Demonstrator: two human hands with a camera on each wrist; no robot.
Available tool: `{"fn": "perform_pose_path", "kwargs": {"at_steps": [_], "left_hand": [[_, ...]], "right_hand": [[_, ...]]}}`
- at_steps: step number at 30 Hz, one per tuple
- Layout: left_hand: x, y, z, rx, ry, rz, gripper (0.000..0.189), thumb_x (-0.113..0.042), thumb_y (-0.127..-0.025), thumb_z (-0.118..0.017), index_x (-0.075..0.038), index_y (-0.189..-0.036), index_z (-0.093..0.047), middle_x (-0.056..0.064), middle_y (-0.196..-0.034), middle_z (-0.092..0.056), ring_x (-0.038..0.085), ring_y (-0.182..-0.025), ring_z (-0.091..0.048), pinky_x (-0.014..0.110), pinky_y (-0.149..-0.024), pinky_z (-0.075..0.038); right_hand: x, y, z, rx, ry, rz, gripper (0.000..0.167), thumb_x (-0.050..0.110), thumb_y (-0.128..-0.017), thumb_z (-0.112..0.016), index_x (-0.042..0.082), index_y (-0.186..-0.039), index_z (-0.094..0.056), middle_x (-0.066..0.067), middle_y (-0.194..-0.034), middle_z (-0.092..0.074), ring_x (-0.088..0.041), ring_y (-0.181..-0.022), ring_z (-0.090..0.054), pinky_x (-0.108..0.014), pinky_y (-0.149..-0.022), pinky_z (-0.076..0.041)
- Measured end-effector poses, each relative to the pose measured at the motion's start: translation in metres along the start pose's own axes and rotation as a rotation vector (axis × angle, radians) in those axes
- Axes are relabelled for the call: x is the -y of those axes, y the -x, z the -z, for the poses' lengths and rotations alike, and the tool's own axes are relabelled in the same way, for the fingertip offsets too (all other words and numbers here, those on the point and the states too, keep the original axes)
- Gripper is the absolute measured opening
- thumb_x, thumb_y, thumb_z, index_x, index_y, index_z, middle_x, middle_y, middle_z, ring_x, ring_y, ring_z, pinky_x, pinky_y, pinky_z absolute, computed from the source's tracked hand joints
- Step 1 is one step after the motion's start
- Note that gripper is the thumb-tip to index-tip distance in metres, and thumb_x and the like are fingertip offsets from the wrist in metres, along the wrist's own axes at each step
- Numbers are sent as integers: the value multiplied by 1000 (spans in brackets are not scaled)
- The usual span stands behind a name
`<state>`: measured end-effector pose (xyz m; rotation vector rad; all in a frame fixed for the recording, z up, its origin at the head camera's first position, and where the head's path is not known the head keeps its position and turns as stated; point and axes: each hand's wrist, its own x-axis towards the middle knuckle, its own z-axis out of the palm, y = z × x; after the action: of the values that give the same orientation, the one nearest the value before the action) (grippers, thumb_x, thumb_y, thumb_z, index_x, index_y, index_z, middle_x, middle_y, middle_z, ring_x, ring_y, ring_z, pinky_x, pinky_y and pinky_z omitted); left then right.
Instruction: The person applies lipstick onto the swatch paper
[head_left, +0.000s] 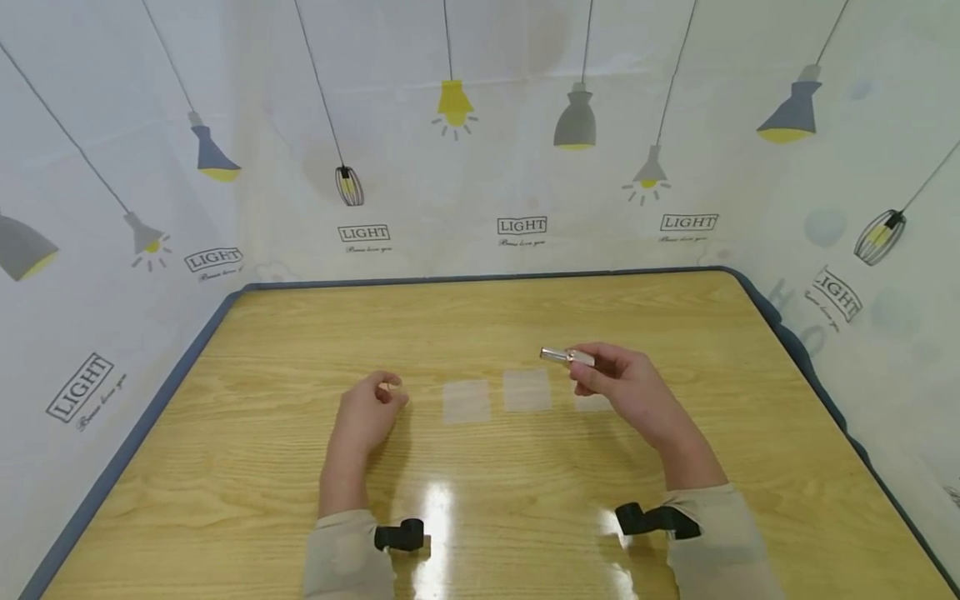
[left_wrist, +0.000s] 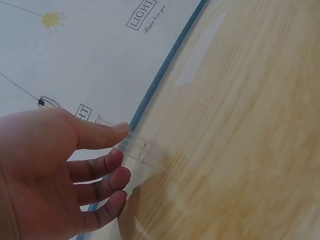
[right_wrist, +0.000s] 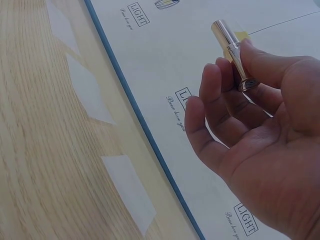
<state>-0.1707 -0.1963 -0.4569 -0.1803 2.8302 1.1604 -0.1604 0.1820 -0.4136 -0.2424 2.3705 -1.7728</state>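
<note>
Head view: step looks like holding two bits up, ready (just guess). Shiny tube [right_wrist: 225, 32] in air over surface [head_left: 247, 400], right of middle. Right hand [head_left: 630, 387] pinches it, other fingers loosely bent. Left hand [head_left: 370, 410], nearer left edge, pinches small clear piece [left_wrist: 140, 146], fingertips nearly together. Three white squares [head_left: 527, 390] lie flat. Next move probably needs tube and clear piece brought together, slowly.

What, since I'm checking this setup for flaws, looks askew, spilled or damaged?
Nothing looks spilled or damaged. Mildly odd: on the table, the left white square sits slightly lower in the head view than the middle white square, so their row looks uneven.
</note>
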Motion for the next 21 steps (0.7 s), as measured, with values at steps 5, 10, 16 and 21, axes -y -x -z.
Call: {"fn": "perform_pose_path", "kwargs": {"at_steps": [5, 10, 16, 21], "left_hand": [[-1, 3, 5, 15, -13, 16, 43, -22, -105, -67, -5, -144, -60, 23, -121, -68, 34, -102, -65, 49, -88, -55], [-8, 9, 11, 46, 6, 57, 61, -24, -102, -71, -6, -155, -48, 34, -149, -55, 50, -138, -55, 63, -107, -52], [-28, 17, 22, 13, -6, 35, 66, -23, -97, -76, -6, -155, -48, 31, -158, -46, 49, -144, -47, 65, -114, -47], [-46, 25, 27, -46, -11, -13, 60, -26, -100, -75, -10, -153, -52, 24, -144, -50, 42, -127, -52, 58, -102, -52]], "right_hand": [[2, 1, 0, 4, 14, -6, 40, 29, -107, -66, 7, -141, -65, -13, -114, -71, -16, -97, -72, -26, -94, -60], [2, 2, -1, 18, 35, -22, 41, 32, -107, -66, 7, -140, -65, -10, -110, -71, -24, -102, -72, -39, -102, -59], [0, 2, -3, 21, 42, -30, 44, 34, -107, -66, 8, -142, -65, -2, -103, -70, -32, -104, -72, -51, -106, -57], [-1, 3, -8, 20, 40, -33, 43, 34, -106, -67, 9, -142, -65, -3, -107, -71, -27, -101, -72, -51, -106, -56]]}}
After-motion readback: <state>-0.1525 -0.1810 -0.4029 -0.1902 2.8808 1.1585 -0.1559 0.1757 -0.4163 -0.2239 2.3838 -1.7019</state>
